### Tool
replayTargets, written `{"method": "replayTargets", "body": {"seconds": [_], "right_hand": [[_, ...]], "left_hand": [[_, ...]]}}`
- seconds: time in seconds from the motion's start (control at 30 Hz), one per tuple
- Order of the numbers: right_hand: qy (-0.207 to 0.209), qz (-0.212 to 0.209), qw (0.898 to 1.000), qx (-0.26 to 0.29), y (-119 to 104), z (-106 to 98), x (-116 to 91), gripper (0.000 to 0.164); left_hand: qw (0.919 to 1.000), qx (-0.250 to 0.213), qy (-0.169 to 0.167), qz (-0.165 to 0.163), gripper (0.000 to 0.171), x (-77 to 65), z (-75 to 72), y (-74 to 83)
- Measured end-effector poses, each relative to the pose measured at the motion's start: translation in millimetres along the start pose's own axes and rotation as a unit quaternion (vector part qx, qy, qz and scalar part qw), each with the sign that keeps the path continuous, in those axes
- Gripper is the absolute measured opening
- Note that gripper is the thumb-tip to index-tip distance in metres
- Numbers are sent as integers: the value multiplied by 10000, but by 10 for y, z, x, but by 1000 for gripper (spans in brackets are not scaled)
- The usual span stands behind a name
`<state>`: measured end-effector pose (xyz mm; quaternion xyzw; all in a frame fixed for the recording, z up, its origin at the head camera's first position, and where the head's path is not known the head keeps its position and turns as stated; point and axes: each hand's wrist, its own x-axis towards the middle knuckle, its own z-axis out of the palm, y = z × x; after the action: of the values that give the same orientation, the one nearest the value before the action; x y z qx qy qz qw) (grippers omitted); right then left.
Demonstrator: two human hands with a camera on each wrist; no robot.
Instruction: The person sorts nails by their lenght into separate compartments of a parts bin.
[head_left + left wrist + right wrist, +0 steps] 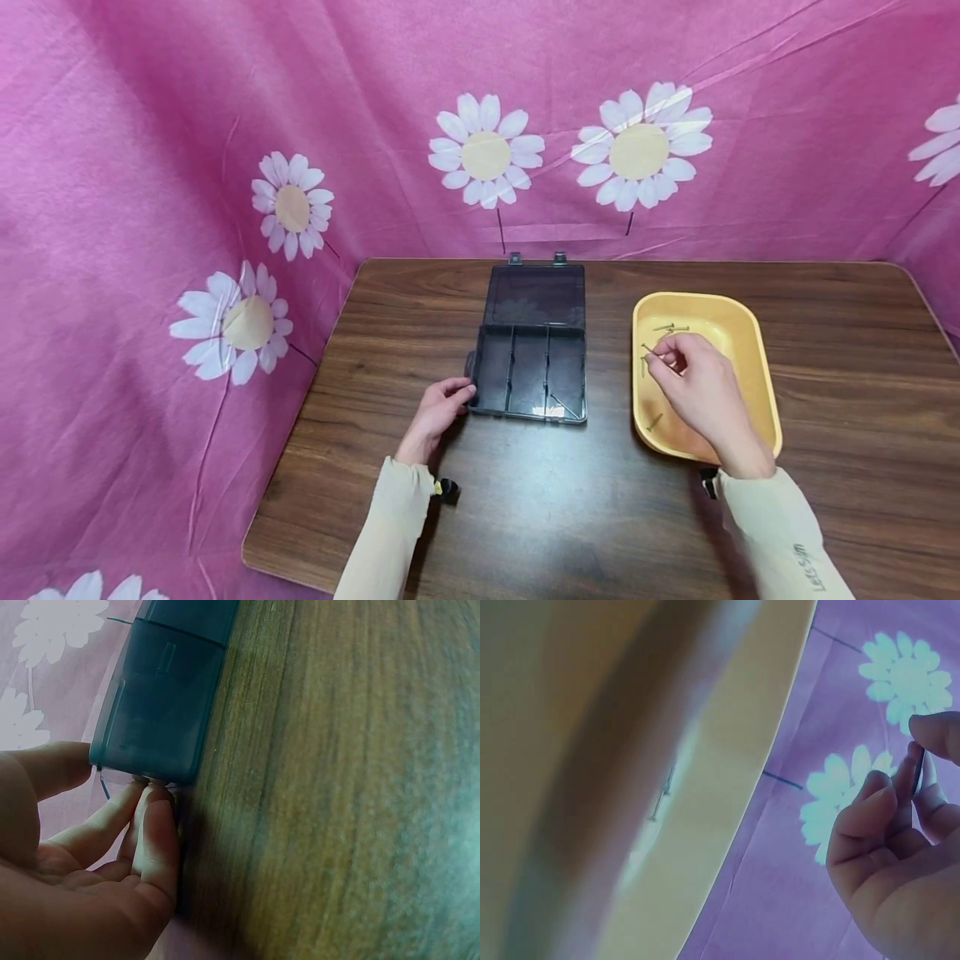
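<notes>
Right hand (701,387) hovers over the tray (753,350), thumb and fingers pinching a thin nail (651,351) lifted clear of the tray floor; the pinch looks suited to so slim a piece. More nails (670,328) lie loose in the tray, one (655,422) nearer the person. Left of the tray, well apart from it, sits the box (531,371), its lid (535,296) folded back flat beyond it so the three compartments lie open. A nail (564,406) rests in the compartment nearest the tray. Left hand (437,414) grips the box's near corner on the side away from the tray, thumb on the side wall and fingers (154,825) at the front edge, seemingly steadying it. Both stand on the desk (840,517), with flowered cloth (225,167) hung behind.
</notes>
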<state>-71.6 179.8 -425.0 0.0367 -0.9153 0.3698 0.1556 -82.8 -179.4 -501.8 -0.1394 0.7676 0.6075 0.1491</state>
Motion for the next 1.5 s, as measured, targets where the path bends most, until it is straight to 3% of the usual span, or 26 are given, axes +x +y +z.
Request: {"method": "replayTargets", "body": {"seconds": [0.2,0.57,0.83,1.5], "right_hand": [[-5,-122,9998,156,-105,102,20,4],[-402,-314,9986,144,-271,298,37,7],[-677,-282,9972,152,-341,431,13,6],[-1349,-207,9906,100,-350,704,45,8]], "left_hand": [[10000,27,11,-8,34,2,2,9],[10000,-15,-50,65,36,14,-3,12],[9998,71,-119,135,36,-248,10,325],[9997,3,-184,152,37,-244,-4,312]]}}
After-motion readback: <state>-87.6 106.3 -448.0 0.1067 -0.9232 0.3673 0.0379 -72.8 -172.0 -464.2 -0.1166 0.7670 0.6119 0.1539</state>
